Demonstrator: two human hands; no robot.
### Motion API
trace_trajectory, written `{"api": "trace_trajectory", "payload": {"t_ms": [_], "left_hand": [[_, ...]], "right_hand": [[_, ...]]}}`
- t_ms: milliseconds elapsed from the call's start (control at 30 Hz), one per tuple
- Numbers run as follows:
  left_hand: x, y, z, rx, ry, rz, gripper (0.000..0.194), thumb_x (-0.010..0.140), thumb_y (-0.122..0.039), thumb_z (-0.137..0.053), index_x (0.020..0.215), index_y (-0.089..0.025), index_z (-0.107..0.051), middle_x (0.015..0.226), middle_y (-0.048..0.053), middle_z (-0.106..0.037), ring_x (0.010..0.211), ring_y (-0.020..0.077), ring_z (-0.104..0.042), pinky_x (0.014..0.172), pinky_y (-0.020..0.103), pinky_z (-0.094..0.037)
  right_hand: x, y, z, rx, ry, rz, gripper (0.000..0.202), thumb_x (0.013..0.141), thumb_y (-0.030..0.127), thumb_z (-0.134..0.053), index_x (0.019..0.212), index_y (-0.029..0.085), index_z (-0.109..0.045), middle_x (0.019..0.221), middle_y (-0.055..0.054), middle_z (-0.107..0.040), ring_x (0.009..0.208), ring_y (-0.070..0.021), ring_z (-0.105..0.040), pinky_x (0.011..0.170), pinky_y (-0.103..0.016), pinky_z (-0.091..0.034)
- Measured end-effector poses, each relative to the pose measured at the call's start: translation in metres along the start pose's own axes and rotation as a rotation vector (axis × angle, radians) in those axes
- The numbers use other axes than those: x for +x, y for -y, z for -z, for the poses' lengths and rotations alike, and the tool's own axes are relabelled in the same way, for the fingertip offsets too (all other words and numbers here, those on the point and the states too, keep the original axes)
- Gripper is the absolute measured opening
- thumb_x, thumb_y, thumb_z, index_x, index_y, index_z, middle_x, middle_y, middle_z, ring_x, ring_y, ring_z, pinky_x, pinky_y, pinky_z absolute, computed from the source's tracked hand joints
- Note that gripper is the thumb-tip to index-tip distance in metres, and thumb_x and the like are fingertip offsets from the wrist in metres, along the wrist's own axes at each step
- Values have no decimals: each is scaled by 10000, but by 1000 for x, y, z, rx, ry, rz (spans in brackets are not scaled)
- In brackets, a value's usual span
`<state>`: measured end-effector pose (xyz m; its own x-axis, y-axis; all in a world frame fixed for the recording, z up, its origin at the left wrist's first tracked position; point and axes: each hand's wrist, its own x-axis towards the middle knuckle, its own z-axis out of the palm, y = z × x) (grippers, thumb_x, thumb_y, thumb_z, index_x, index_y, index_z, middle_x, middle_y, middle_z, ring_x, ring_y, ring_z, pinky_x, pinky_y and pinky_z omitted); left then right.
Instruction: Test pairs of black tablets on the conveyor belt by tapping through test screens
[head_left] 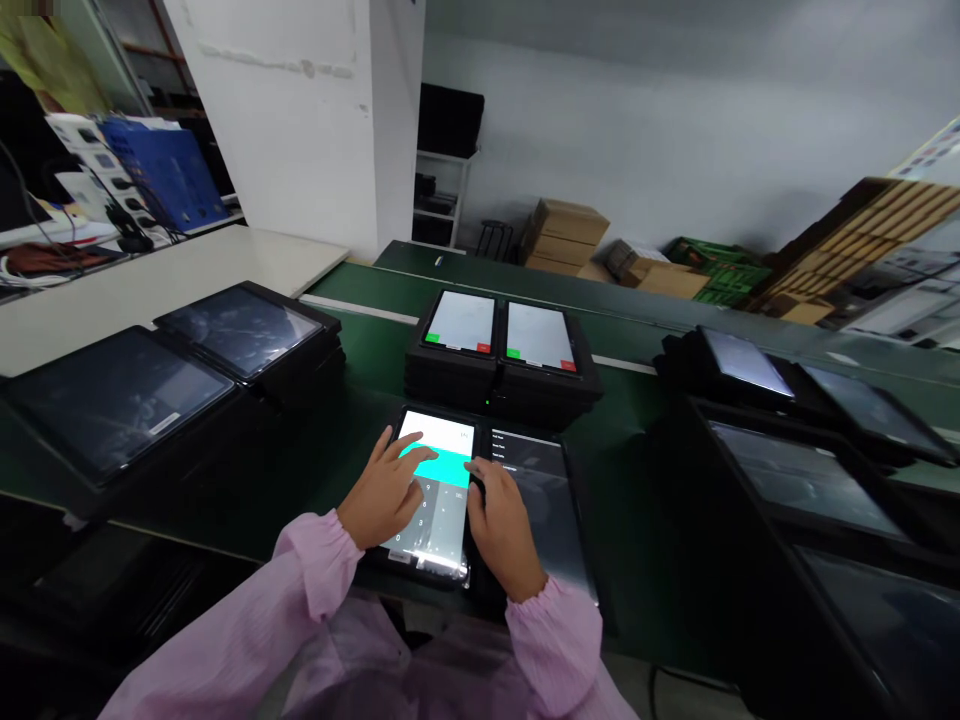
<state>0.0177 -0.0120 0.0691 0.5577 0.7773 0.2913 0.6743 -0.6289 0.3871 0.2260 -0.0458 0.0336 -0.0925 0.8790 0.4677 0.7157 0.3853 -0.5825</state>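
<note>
The left hand point(386, 490), fingers loosely spread and gripping nothing, is over the lit tablet point(441, 535), which lies beneath it near the bench point(367, 318) edge. The right hand point(508, 522), half curled and seemingly empty, reaches its right side. Crowded fingertips could hit a wrong key; the right palm might brush the dark tablet point(551, 510) below.

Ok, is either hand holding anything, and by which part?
Nothing looks held: left hand is over the screen of the calculator tablet, right hand at its right edge; contact unclear.
</note>
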Motion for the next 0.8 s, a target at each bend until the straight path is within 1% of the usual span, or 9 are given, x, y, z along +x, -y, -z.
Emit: {"api": "trace_trajectory", "payload": {"t_ms": [100, 200, 267, 333, 467, 533, 633, 700, 800], "left_hand": [[-15, 9, 9, -16, -39, 60, 540, 806, -70, -424, 1319, -221, -498, 1224, 60, -642, 1384, 243, -402, 1213, 584, -158], [-30, 15, 14, -20, -55, 123, 515, 824, -78, -422, 1315, -216, -493, 1271, 61, -622, 1378, 242, -408, 1213, 580, -163], [-38, 16, 15, -18, -53, 158, 491, 824, -72, -412, 1287, -208, -504, 1278, 62, -619, 1379, 242, -406, 1213, 580, -163], [-44, 15, 15, -20, -48, 173, 486, 818, -66, -408, 1271, -208, -513, 1276, 61, -620, 1374, 244, -411, 1211, 582, -173], [-50, 14, 11, -21, -58, 148, 527, 816, -61, -413, 1310, -220, -505, 1282, 60, -617, 1367, 247, -421, 1210, 581, -189], [-52, 16, 8, -18, -59, 120, 546, 813, -61, -417, 1329, -221, -499, 1272, 62, -622, 1366, 248, -422, 1213, 581, -186], [-53, 19, 3, -30, -36, 104, 528, 811, -66, -420, 1304, -226, -518, 1241, 57, -636, 1361, 247, -428, 1213, 577, -192], [-54, 20, 2, -62, -35, 125, 501, 828, -70, -408, 1292, -225, -515, 1253, 60, -625, 1360, 241, -429, 1213, 568, -199], [-55, 18, 0, -128, -97, 170, 474, 868, -88, -380, 1318, -211, -467, 1323, 88, -570, 1367, 236, -420, 1212, 555, -216]], "right_hand": [[-2, 0, 5, 0, -33, -36, 308, 966, 173, -371, 1229, 189, -530, 1201, -121, -612, 1156, -274, -545, 1040, -545, -422], [-4, 7, 5, 29, 4, -18, 300, 965, 161, -372, 1212, 187, -540, 1181, -117, -623, 1140, -268, -557, 1024, -523, -448], [-4, 16, -1, 62, 43, 33, 306, 960, 144, -373, 1214, 190, -538, 1161, -111, -635, 1129, -261, -570, 1019, -508, -462], [-4, 28, -11, 84, 95, 94, 321, 955, 129, -377, 1230, 190, -530, 1164, -108, -639, 1138, -260, -572, 1035, -512, -454], [-4, 44, -30, 41, 194, 180, 358, 925, 92, -383, 1240, 163, -537, 1209, -129, -625, 1211, -286, -533, 1082, -568, -404], [-4, 42, -31, 24, 191, 188, 359, 924, 86, -371, 1230, 158, -543, 1193, -134, -628, 1217, -287, -528, 1083, -579, -401], [-3, 29, -22, -5, 72, 100, 330, 946, 107, -353, 1213, 163, -540, 1167, -133, -625, 1177, -275, -546, 1087, -584, -393], [-2, 19, -17, -44, 15, 40, 324, 949, 107, -336, 1192, 157, -545, 1133, -138, -629, 1133, -275, -565, 1083, -593, -390], [1, 12, -16, -68, 31, 35, 335, 940, 94, -328, 1187, 138, -550, 1143, -156, -623, 1155, -286, -551, 1083, -589, -390]]}}
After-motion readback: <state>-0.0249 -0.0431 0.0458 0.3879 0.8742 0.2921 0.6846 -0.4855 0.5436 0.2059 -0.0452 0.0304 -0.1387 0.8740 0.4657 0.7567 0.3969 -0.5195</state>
